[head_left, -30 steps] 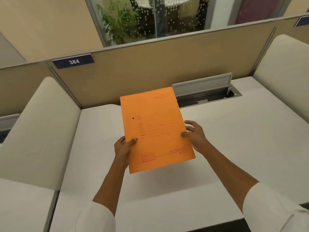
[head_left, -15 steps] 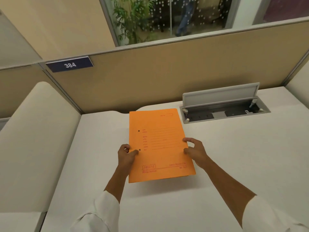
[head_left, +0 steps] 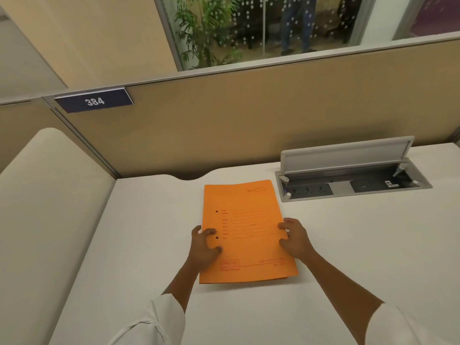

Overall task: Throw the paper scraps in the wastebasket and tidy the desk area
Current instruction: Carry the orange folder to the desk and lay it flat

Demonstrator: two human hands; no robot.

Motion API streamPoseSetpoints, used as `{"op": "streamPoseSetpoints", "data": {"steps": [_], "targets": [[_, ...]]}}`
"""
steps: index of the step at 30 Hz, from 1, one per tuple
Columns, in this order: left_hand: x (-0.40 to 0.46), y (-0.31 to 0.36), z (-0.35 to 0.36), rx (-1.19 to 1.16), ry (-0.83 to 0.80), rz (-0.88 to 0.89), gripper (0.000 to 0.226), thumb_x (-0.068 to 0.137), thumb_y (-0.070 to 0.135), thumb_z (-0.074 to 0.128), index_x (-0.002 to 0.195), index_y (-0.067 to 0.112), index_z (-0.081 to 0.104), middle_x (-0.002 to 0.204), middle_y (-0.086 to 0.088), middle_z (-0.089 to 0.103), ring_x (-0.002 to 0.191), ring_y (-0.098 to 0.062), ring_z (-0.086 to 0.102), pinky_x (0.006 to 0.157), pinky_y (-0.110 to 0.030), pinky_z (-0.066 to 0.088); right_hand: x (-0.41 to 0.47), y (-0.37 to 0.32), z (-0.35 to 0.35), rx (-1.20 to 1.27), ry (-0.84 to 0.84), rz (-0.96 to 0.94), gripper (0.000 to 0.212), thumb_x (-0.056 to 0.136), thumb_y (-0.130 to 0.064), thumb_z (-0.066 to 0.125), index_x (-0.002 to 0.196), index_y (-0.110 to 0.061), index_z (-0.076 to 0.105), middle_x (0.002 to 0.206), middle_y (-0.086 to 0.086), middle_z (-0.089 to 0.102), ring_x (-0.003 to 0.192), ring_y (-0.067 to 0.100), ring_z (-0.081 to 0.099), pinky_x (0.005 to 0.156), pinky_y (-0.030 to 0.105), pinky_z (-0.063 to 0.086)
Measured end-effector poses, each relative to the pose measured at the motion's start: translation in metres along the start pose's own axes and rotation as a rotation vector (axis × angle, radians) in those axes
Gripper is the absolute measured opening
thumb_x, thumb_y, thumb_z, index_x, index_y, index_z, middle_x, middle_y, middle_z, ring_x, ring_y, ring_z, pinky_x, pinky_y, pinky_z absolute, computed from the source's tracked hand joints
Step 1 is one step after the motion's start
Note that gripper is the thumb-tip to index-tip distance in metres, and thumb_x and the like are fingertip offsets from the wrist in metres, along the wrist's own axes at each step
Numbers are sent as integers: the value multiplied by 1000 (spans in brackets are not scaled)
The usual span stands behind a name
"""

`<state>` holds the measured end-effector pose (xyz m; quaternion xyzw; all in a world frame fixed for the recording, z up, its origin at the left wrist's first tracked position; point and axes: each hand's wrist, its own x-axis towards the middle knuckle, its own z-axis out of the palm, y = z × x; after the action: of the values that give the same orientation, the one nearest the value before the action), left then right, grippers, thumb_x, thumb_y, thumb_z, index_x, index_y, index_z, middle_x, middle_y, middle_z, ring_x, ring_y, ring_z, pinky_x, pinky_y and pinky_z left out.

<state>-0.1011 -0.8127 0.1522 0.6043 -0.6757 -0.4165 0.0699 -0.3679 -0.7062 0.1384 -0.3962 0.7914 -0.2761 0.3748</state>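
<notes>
The orange folder [head_left: 245,230], held tilted above the bench [head_left: 348,245] a second ago, now lies nearly flat on it. The left hand [head_left: 202,245] and right hand [head_left: 293,236] grip its side edges, fingers curled.

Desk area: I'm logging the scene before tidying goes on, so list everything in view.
orange folder: one, orange, flat on the desk, centre.
desk: one, off-white.
socket box: one, grey, lid up, right of the folder.
number plate: one, dark blue, reads 384, on the partition.
partition: one, tan, behind the desk.
plant: one, green, behind the glass.
left hand: on the folder's left edge.
right hand: on the folder's right edge.
</notes>
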Motion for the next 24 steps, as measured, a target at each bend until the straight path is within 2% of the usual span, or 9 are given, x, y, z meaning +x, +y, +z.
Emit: {"op": "streamPoseSetpoints", "data": {"steps": [4,6,8,11,13,17,24], "targets": [[4,2,7,306,-168,-1,97,69,50,86,148,27,34,164,-10,-12,150,-37,4,117,-48,26,8,2,4,-255,-61,-45,59,86,-17,70,142,-10,49,160,12,27,141,32,37,112,42,38],[1,-1,14,527,-191,104,114,64,63,83,154,26,23,164,-13,-18,151,-37,-2,121,-49,21,4,1,7,-426,-17,-114,59,87,-33,69,141,-18,49,161,4,27,142,28,34,110,45,40],[-4,-7,19,687,-236,246,127,61,71,79,157,22,13,164,-15,-19,153,-36,-7,124,-49,13,-3,1,9,-519,-18,-247,65,84,-50,69,139,-22,51,158,-1,34,140,22,36,110,42,39],[-9,-19,27,834,-388,351,141,61,79,73,159,15,-6,164,-11,-25,152,-34,-19,125,-50,1,-13,6,15,-666,-195,-423,82,75,-69,66,139,-20,53,154,-1,41,140,19,40,111,34,37],[-8,-24,30,885,-417,370,142,65,81,69,158,14,-14,163,-11,-29,151,-33,-24,125,-51,-4,-18,11,22,-736,-253,-460,93,72,-74,65,144,-18,49,161,2,34,148,21,31,117,35,32],[-1,-22,33,878,-403,360,133,73,78,64,157,13,-16,163,-11,-29,151,-33,-23,124,-50,-4,-18,16,30,-734,-256,-435,107,74,-74,64,156,-16,29,169,1,12,155,19,12,122,40,24],[18,-17,27,843,-412,366,107,92,58,57,158,14,-15,164,-9,-26,152,-30,-21,124,-46,-2,0,16,31,-740,-306,-395,111,81,-73,59,161,-16,8,170,0,-2,156,17,-2,124,42,17]]}}
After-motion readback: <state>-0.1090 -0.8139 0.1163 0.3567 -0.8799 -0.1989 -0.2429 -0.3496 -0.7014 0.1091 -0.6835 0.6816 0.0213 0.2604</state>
